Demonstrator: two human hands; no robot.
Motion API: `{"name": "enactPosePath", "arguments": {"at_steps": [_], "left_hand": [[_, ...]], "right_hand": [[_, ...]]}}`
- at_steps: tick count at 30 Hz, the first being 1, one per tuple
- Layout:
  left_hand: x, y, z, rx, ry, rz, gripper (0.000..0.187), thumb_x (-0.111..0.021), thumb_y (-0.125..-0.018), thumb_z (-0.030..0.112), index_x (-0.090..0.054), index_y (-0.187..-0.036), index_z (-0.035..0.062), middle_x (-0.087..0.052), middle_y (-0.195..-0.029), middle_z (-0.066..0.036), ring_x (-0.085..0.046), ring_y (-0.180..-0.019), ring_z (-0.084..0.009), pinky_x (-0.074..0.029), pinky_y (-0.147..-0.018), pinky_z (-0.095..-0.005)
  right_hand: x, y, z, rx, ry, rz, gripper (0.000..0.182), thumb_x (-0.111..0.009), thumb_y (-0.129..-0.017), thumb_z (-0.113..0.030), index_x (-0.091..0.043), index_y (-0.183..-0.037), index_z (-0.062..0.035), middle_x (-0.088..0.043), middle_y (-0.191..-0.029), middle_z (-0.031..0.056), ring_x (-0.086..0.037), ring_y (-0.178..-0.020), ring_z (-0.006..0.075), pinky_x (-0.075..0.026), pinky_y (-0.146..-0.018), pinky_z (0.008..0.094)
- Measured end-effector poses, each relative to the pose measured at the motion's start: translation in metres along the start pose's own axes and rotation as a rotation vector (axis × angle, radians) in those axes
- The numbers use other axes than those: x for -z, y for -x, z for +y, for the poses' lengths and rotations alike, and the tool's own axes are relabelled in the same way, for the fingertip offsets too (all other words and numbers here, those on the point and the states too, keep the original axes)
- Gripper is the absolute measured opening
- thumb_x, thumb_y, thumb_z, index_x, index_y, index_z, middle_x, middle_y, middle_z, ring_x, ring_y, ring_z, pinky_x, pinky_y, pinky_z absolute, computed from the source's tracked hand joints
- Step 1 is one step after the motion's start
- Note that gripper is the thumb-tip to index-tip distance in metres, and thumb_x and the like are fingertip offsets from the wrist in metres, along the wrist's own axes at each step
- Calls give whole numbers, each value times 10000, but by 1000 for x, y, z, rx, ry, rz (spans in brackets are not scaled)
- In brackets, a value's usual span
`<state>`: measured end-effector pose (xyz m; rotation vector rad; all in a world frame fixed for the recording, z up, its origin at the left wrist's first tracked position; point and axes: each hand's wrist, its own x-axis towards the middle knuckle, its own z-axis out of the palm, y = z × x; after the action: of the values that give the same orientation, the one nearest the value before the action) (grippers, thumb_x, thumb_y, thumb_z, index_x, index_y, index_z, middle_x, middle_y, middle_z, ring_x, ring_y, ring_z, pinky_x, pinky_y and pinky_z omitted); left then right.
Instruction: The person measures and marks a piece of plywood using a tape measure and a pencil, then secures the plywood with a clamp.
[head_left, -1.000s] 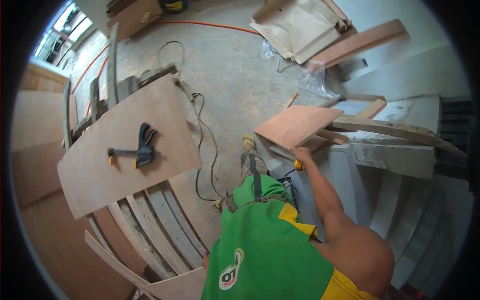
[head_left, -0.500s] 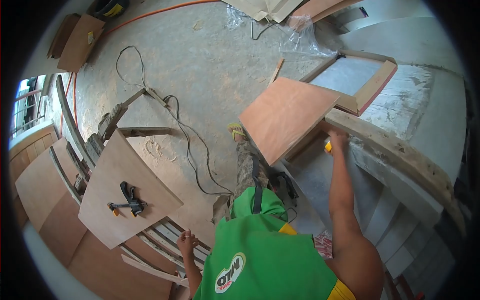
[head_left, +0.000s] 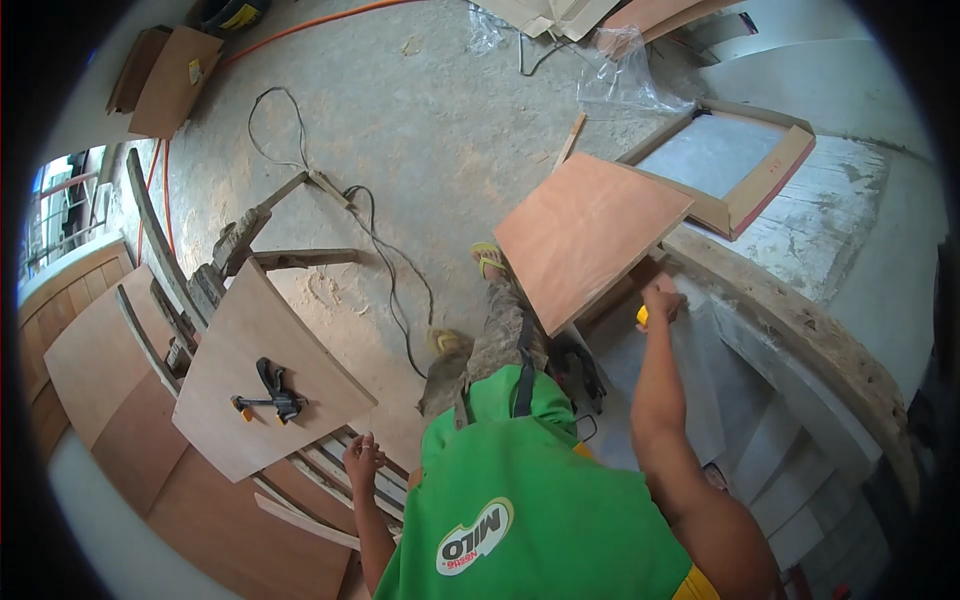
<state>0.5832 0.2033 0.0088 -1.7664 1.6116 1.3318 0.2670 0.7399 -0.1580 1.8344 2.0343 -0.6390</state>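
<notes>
My right hand (head_left: 661, 299) is closed around a small yellow tape measure (head_left: 642, 316), beside the edge of a square plywood panel (head_left: 592, 240). The panel lies tilted on a support beside the long concrete-stained plank (head_left: 790, 290). My left hand (head_left: 364, 463) hangs low with its fingers curled in; whether anything is between them is hidden. Near it, a larger plywood sheet (head_left: 255, 350) rests across wooden slats. A black bar clamp with orange pads (head_left: 272, 393) lies on that sheet, touched by neither hand.
A dark cable (head_left: 385, 250) winds over the concrete floor close to my feet. An open cardboard box (head_left: 770, 180) stands at the right, with clear plastic film (head_left: 625, 85) behind it. Rough timber legs (head_left: 235, 240) rise at the left. An orange hose (head_left: 300, 28) crosses the back.
My right hand has shifted slightly left and down with the tape measure, away from the plank. The view has moved a little, and my trailing foot now shows. My left hand stays low.
</notes>
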Motion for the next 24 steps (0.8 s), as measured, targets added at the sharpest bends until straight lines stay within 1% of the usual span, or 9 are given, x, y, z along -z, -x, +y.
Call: {"name": "enactPosePath", "arguments": {"at_steps": [3,5,7,9,13,14,18,23,24], "left_hand": [[-3,-7,3,-65,-3,58,355,-624,-894,278,-583,-1010,-55,-579,-729,-65,-576,-550,-113,-452,-462,-222],[0,-12,9,-120,11,59,356,-624,-895,275,-584,-1012,-59,-582,-734,-68,-577,-555,-114,-454,-466,-223],[6,-25,10,-187,25,48,357,-624,-895,272,-584,-1013,-62,-585,-739,-71,-579,-560,-114,-456,-470,-223],[8,-46,13,-273,28,-9,361,-624,-899,295,-589,-1034,-38,-589,-772,-68,-592,-586,-121,-477,-496,-225],[9,-67,34,-468,-55,-59,305,-602,-912,253,-604,-987,-43,-589,-740,-49,-585,-600,-109,-466,-506,-222],[10,-69,41,-501,-51,-55,334,-619,-894,269,-608,-980,-53,-599,-717,-50,-586,-609,-105,-470,-534,-239],[7,-86,57,-575,22,-100,323,-618,-893,268,-618,-969,-45,-604,-721,-49,-588,-612,-109,-475,-544,-243],[-14,-95,77,-783,-43,-176,302,-614,-894,251,-624,-953,-44,-608,-711,-49,-580,-612,-104,-458,-545,-232],[-20,-93,83,-790,-37,-186,302,-614,-894,251,-624,-953,-44,-608,-711,-49,-580,-612,-104,-458,-545,-232]], "right_hand": [[-28,6,33,147,0,25,679,-695,-757,-223,-275,-1261,-51,-498,-1193,241,-576,-960,422,-520,-679,592],[-19,52,20,-79,-417,-46,637,-685,-762,-204,-310,-1259,-67,-524,-1120,228,-579,-898,412,-512,-694,593],[-29,23,37,-129,-471,-132,476,-638,-809,-234,-380,-1173,-68,-538,-985,180,-572,-816,336,-510,-603,550],[-22,16,44,-144,-380,-570,412,-617,-827,-266,-416,-1129,-72,-530,-973,179,-562,-785,328,-494,-597,556],[7,37,57,-249,-565,-408,460,-585,-812,-259,-408,-1175,-40,-523,-1049,209,-566,-832,371,-484,-621,565],[24,54,62,-164,-546,-273,436,-557,-813,-277,-480,-1144,-4,-566,-1032,229,-584,-790,363,-496,-645,548],[119,83,100,779,126,62,369,-536,-789,-276,-604,-791,87,-622,-692,212,-620,-643,276,-494,-657,396],[281,185,120,838,60,11,294,-551,-802,-197,-600,-807,93,-565,-618,120,-567,-637,152,-458,-632,365],[316,236,117,833,18,-24,291,-577,-826,-213,-614,-875,71,-605,-763,106,-588,-758,170,-465,-723,342]]}}
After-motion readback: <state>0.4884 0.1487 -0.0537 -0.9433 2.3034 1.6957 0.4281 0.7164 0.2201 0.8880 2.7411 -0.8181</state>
